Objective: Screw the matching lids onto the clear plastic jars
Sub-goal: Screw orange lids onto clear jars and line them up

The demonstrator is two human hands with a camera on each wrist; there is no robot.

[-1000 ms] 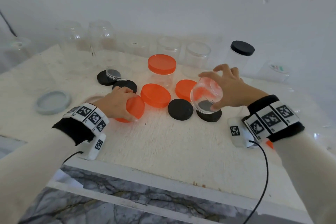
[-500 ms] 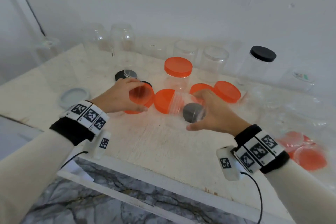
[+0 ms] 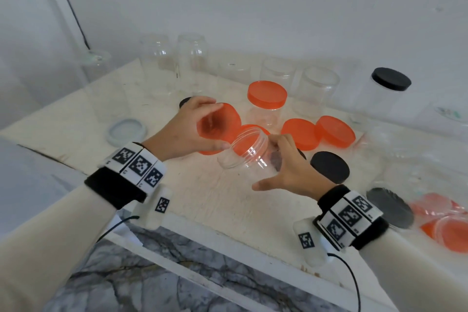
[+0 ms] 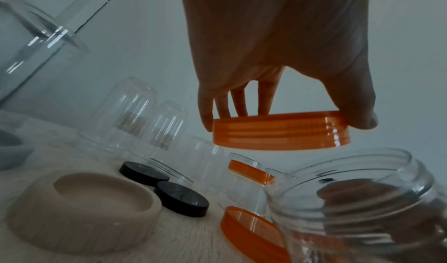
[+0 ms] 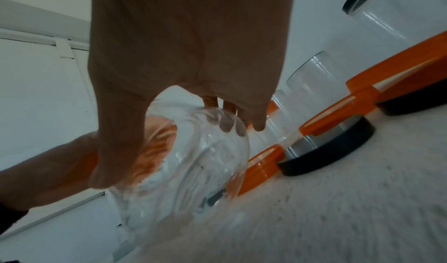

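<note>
— Left hand (image 3: 184, 129)?
— Raised above the surface (image 3: 202, 200), thumb and fingers curled round the rim of an orange lid (image 3: 219, 123), gripping it by the edge. Lid tilted, open side turned toward the mouth of the clear jar (image 3: 247, 153), just beside it and not yet seated.

— And the right hand (image 3: 286, 172)?
— Wrapped round the clear jar from the far side, thumb stretched out under it. Jar tipped, mouth pointing up and left toward the lid; seen from the left wrist, a clear gap between lid and threaded neck.

— Elsewhere on the surface?
— Three loose orange lids (image 3: 301, 133) behind the hands, one black lid (image 3: 330, 166) to the right of the right hand and more behind the left. One jar capped in orange (image 3: 266, 106), one capped in black (image 3: 387, 94), a row of uncapped clear jars (image 3: 317, 86) along the back wall. A pale grey lid (image 3: 126, 132) far left.
</note>
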